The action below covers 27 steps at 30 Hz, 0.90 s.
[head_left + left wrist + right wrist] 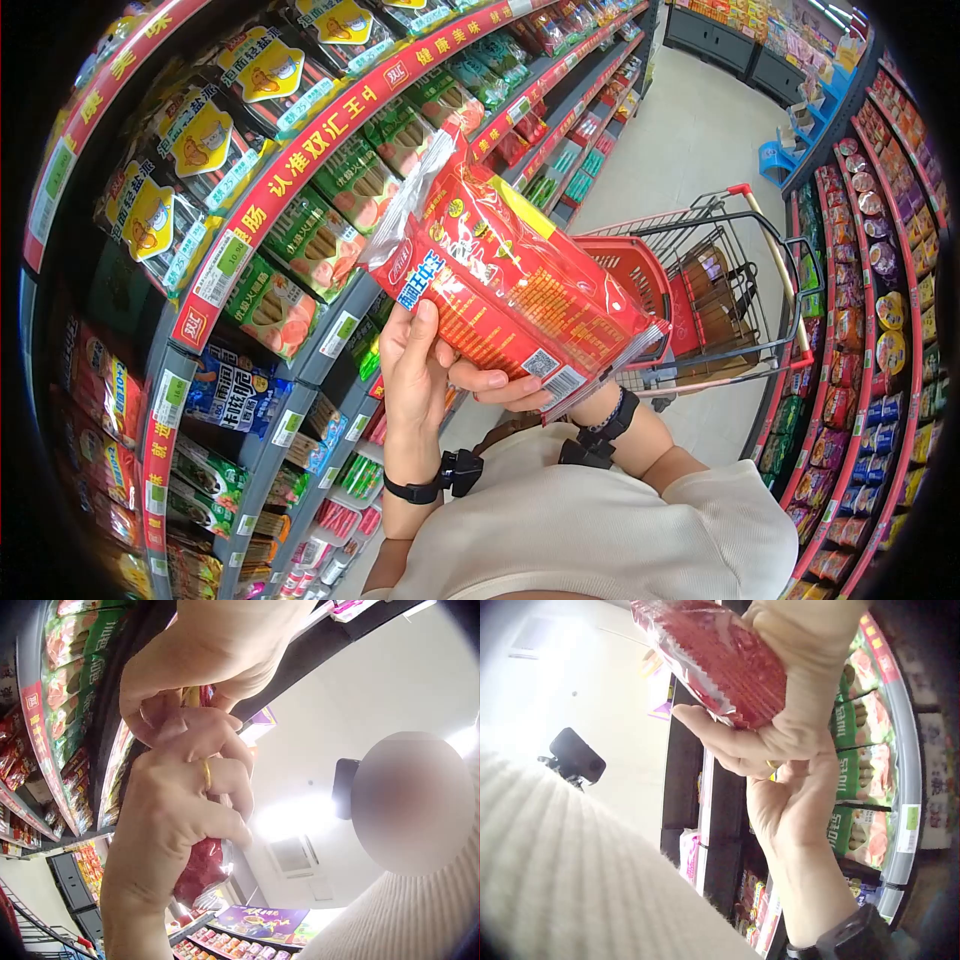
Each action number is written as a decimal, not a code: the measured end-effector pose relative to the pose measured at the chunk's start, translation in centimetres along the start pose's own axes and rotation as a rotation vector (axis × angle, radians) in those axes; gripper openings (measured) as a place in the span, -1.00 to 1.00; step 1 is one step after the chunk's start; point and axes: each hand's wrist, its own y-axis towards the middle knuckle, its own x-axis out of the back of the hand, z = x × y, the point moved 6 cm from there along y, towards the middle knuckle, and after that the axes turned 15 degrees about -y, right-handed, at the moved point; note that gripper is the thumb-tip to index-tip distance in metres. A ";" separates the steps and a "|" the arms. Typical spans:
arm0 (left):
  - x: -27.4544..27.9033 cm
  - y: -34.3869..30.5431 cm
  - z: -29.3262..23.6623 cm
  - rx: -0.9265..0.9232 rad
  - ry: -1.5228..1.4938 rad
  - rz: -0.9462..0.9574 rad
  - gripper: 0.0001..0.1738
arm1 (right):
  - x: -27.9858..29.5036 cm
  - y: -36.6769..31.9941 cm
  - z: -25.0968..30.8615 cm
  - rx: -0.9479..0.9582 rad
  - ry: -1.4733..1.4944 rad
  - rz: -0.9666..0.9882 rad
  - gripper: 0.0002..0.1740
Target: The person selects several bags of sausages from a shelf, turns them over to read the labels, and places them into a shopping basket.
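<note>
"Where's the red packet [505,285]?"
"Held tilted near the shelf [313,152], with the cart [740,189] beyond it."
"Gripped how?"
"The left hand [412,365] pinches its near edge; the right hand [500,383] curls 2 fingers over that edge."

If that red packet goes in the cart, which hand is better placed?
Probably the right hand: it grips the red packet and lies nearer the cart; the left hand, also gripping, is nearer the shelves.

Head view downward, wrist views upward, close
</note>
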 end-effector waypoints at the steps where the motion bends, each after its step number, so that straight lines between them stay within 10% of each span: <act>1: 0.0 0.0 0.0 0.006 0.012 -0.009 -0.63 | -0.1 0.0 0.1 0.004 -0.016 0.014 -0.08; 15: 1.4 1.6 -0.1 -0.002 -0.279 0.122 -0.47 | 0.4 -0.9 0.5 0.004 0.003 -0.009 -0.14; 27: 2.9 1.9 -1.1 -0.220 -0.114 -0.188 -0.55 | -0.4 -1.0 1.1 0.026 -0.023 0.005 -0.19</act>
